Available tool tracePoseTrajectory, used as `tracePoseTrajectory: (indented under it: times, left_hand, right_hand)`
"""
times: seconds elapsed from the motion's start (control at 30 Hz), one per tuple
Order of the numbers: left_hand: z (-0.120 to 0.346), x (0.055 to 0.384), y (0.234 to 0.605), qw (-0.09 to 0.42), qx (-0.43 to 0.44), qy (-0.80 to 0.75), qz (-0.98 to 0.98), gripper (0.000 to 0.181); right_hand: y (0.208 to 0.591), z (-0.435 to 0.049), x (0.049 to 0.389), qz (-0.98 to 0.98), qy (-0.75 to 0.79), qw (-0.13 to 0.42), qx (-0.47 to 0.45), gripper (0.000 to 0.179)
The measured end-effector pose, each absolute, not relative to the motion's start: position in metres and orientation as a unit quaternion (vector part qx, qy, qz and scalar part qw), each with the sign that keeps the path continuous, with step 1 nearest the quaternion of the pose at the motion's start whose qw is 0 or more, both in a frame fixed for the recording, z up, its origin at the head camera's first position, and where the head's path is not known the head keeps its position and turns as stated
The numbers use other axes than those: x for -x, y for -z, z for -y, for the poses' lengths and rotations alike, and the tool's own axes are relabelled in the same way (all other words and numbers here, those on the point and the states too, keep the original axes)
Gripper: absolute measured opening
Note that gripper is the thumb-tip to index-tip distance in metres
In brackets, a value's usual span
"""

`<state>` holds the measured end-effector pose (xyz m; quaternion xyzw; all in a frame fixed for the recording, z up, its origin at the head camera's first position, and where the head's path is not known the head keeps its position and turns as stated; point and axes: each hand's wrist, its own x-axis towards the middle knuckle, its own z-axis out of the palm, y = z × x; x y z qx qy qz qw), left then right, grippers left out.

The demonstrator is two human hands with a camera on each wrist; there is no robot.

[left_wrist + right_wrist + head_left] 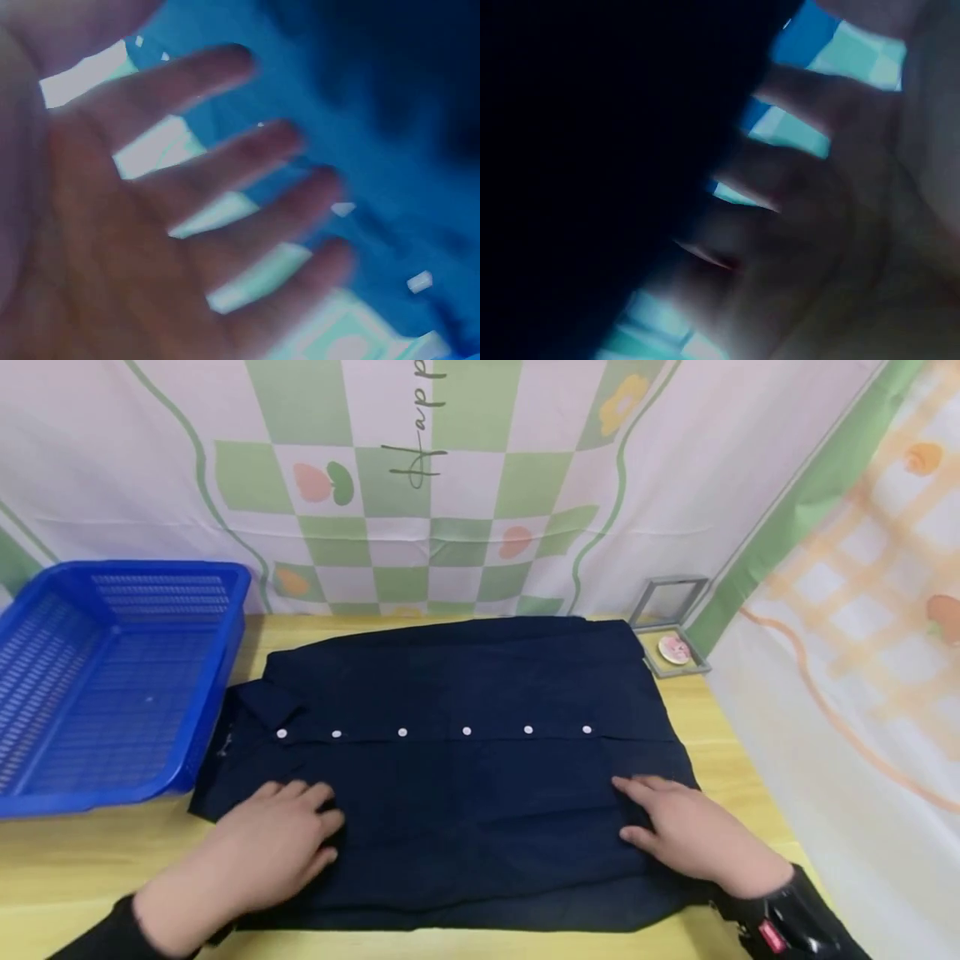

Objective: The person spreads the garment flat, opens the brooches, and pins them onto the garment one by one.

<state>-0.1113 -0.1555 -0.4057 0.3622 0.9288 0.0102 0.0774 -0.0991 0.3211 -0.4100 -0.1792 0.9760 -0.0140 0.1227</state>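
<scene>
A dark navy shirt [480, 793] with a row of white buttons lies front up on the yellow table, its collar [268, 702] to the left and its hem to the right. Over the shirt's near left part is my left hand [273, 843]. In the left wrist view, this left hand [172, 187] has spread, nearly straight fingers with nothing in them. My right hand [678, 827] rests on the near right part by the hem, thumb apart from the fingers. Dark cloth hides the fingertips of the right hand [802, 187] in the right wrist view.
A blue plastic basket [168, 760] stands at the left, close to the collar. At the back right corner sits a small grey-framed box [678, 670], lid raised, with a round pink item [674, 650] inside. Patterned curtain cloth [465, 485] hangs behind the table [720, 727] and on the right.
</scene>
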Motion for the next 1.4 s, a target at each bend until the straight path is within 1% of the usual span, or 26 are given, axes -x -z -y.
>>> tracePoseTrajectory:
  times: [0.07, 0.13, 0.2, 0.3, 0.4, 0.5, 0.57, 0.63, 0.7, 0.77, 0.83, 0.97, 1.03, 1.17, 1.27, 1.4]
  left_hand:
    - [0.144, 0.131, 0.394, 0.1, -0.313, 0.012, -0.944, 0.029]
    - [0.136, 0.155, 0.385, 0.128, -0.262, 0.019, -0.956, 0.03]
    - [0.131, 0.181, 0.381, 0.145, -0.221, 0.019, -0.964, 0.031]
    - [0.127, 0.218, 0.383, 0.159, -0.182, 0.01, -0.97, 0.033]
    - [0.121, 0.251, 0.391, 0.134, -0.169, -0.003, -0.977, 0.037]
    - [0.12, 0.281, 0.401, 0.09, -0.159, -0.031, -0.983, 0.039]
    - [0.124, 0.298, 0.409, 0.069, -0.15, -0.048, -0.985, 0.037]
    - [0.132, 0.311, 0.415, 0.074, -0.139, -0.063, -0.986, 0.033]
    - [0.139, 0.321, 0.421, 0.093, -0.126, -0.079, -0.985, 0.029]
    - [0.144, 0.327, 0.423, 0.112, -0.108, -0.097, -0.983, 0.03]
    - [0.147, 0.331, 0.423, 0.124, -0.087, -0.114, -0.982, 0.032]
    - [0.146, 0.337, 0.421, 0.128, -0.064, -0.128, -0.982, 0.035]
    - [0.145, 0.338, 0.42, 0.131, -0.073, -0.124, -0.981, 0.033]
    - [0.148, 0.339, 0.417, 0.154, -0.098, -0.119, -0.976, 0.03]
    - [0.158, 0.34, 0.41, 0.192, -0.106, -0.098, -0.971, 0.028]
    - [0.173, 0.346, 0.397, 0.257, -0.103, -0.052, -0.959, 0.017]
  right_hand:
    - [0.406, -0.316, 0.112, -0.968, 0.009, 0.156, 0.194, 0.055]
    - [0.401, -0.31, 0.127, -0.962, 0.007, 0.172, 0.214, 0.046]
    - [0.397, -0.305, 0.144, -0.958, 0.009, 0.16, 0.239, 0.036]
    - [0.394, -0.296, 0.177, -0.955, 0.013, 0.122, 0.271, 0.025]
    - [0.397, -0.286, 0.215, -0.959, 0.022, 0.069, 0.273, 0.024]
    - [0.406, -0.276, 0.256, -0.966, 0.039, 0.023, 0.254, 0.033]
    - [0.411, -0.268, 0.279, -0.971, 0.055, 0.018, 0.232, 0.04]
    - [0.417, -0.261, 0.298, -0.974, 0.07, 0.032, 0.212, 0.044]
    - [0.422, -0.255, 0.313, -0.976, 0.082, 0.057, 0.192, 0.045]
    - [0.426, -0.251, 0.325, -0.978, 0.085, 0.074, 0.175, 0.044]
    - [0.43, -0.25, 0.336, -0.98, 0.077, 0.07, 0.169, 0.041]
    - [0.433, -0.253, 0.351, -0.986, 0.054, 0.061, 0.149, 0.039]
    - [0.433, -0.254, 0.354, -0.987, 0.039, 0.08, 0.136, 0.041]
    - [0.431, -0.254, 0.355, -0.984, 0.004, 0.141, 0.108, 0.051]
    - [0.429, -0.252, 0.352, -0.982, -0.004, 0.177, 0.069, 0.057]
    - [0.425, -0.25, 0.348, -0.976, -0.001, 0.211, 0.043, 0.062]
